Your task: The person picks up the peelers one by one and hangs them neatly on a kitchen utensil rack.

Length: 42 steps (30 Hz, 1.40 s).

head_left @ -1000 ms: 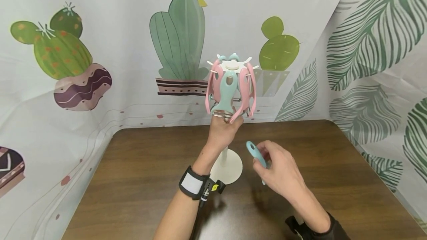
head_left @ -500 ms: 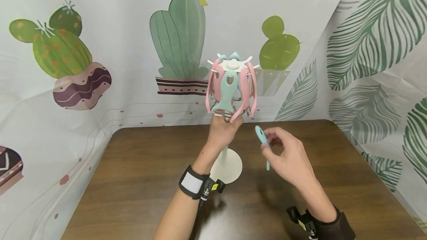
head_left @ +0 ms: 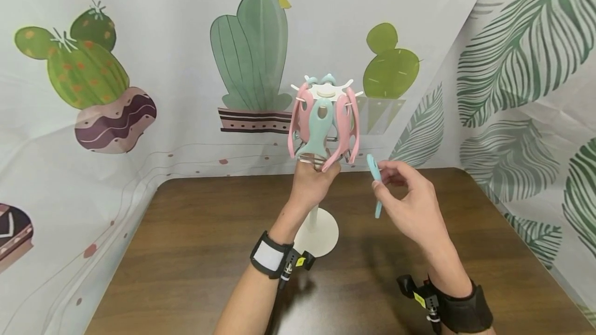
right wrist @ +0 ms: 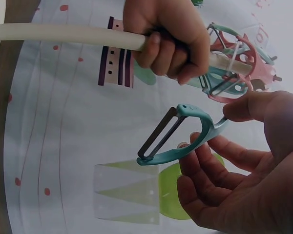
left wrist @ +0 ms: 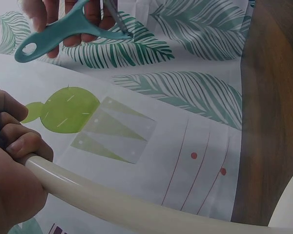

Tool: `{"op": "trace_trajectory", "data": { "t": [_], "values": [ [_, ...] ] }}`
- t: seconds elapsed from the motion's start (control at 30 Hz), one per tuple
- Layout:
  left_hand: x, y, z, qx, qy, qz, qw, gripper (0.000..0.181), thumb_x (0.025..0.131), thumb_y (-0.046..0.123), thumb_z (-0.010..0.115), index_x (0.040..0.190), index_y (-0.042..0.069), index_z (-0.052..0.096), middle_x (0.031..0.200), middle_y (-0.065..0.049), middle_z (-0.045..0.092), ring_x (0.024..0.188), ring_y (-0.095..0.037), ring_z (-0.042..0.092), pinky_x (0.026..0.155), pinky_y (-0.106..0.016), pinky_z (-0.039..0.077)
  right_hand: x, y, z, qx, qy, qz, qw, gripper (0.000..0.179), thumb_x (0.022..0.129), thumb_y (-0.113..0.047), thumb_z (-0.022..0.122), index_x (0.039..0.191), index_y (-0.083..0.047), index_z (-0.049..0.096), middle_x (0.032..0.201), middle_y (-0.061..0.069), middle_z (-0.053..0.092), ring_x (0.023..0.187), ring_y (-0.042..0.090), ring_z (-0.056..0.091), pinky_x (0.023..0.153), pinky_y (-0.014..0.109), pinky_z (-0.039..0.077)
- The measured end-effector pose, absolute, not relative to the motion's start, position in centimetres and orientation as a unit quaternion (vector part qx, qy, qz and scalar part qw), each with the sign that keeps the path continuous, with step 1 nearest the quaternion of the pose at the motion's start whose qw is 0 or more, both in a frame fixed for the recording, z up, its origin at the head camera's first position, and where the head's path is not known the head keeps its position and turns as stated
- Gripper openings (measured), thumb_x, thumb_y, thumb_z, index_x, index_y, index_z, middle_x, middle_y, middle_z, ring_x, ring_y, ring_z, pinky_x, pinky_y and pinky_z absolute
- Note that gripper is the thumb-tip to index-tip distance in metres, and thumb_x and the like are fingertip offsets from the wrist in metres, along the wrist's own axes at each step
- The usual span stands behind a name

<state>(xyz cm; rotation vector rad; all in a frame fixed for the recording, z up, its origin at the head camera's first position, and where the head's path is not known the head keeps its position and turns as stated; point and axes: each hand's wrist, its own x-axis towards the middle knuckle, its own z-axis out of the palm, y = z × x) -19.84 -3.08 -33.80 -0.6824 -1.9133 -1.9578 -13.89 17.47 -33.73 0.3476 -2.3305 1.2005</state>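
Note:
My left hand [head_left: 313, 185] grips the pale post [left wrist: 88, 190] of a white stand, just under its top, with the fingers wrapped round it. Pink and mint-green peelers [head_left: 318, 128] hang from the hooks of the stand's white top [head_left: 326, 90]. To the right of the stand, my right hand [head_left: 412, 200] pinches a blue-green Y-shaped peeler [right wrist: 205, 129] between thumb and fingers. The right wrist view shows its metal blade [right wrist: 158, 134] facing away from the palm. In the head view that peeler is nearly edge-on, its holed handle end pointing up.
The stand's round white base [head_left: 321, 237] rests on a dark brown wooden table [head_left: 200, 252]. Behind the table hangs a white cloth [head_left: 172, 66] printed with cacti and leaves. Black bands with small cameras [head_left: 414, 288] sit on both wrists.
My right hand has risen and moved right and away with the blue-green peeler, which has turned more upright and edge-on. The left hand stays on the post.

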Motion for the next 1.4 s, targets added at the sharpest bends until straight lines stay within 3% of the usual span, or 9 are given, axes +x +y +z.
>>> {"op": "trace_trajectory", "data": {
  "t": [0.27,0.73,0.97,1.17,1.4],
  "values": [
    [-19.7,-3.1,-34.1,-0.246,-0.665,-0.686,0.162,0.018,0.090,-0.010,0.062,0.100,0.004,0.056,0.069,0.004,0.042,0.062,-0.012,0.041,0.064,-0.029,0.036,-14.4,17.8,-32.7,0.132,-0.845,0.457,0.246,0.028,0.099,-0.009,0.072,0.127,-0.008,0.072,0.101,0.006,0.070,0.094,0.013,0.065,0.088,0.020,0.051],
    [-19.8,-3.0,-33.9,-0.246,-0.660,-0.690,0.166,0.020,0.088,-0.011,0.062,0.093,0.007,0.054,0.066,0.006,0.042,0.060,-0.011,0.039,0.063,-0.028,0.036,-15.5,18.3,-30.3,0.163,-0.824,0.478,0.256,0.030,0.100,-0.006,0.070,0.130,-0.004,0.069,0.103,0.007,0.069,0.091,0.013,0.067,0.084,0.018,0.050],
    [-21.0,-2.8,-34.9,-0.253,-0.659,-0.686,0.176,0.021,0.088,-0.010,0.061,0.087,0.008,0.051,0.065,0.005,0.041,0.059,-0.011,0.039,0.061,-0.028,0.035,-16.2,18.2,-28.7,0.188,-0.811,0.486,0.265,0.030,0.099,-0.003,0.069,0.130,-0.003,0.070,0.103,0.007,0.070,0.092,0.014,0.066,0.090,0.022,0.049],
    [-22.3,-2.6,-36.3,-0.257,-0.663,-0.679,0.182,0.021,0.089,-0.006,0.064,0.087,0.011,0.052,0.066,0.002,0.043,0.060,-0.013,0.040,0.060,-0.030,0.036,-16.8,18.0,-27.5,0.206,-0.801,0.487,0.282,0.032,0.098,0.001,0.069,0.129,-0.002,0.071,0.103,0.006,0.070,0.092,0.014,0.066,0.092,0.023,0.049],
    [-22.3,-2.8,-36.4,-0.253,-0.668,-0.677,0.179,0.018,0.089,-0.002,0.065,0.092,0.012,0.054,0.068,0.001,0.043,0.062,-0.013,0.041,0.063,-0.031,0.039,-17.6,17.8,-26.4,0.224,-0.798,0.484,0.281,0.033,0.100,-0.002,0.067,0.133,-0.003,0.070,0.109,0.012,0.070,0.095,0.013,0.067,0.092,0.022,0.050]
  ]
}}
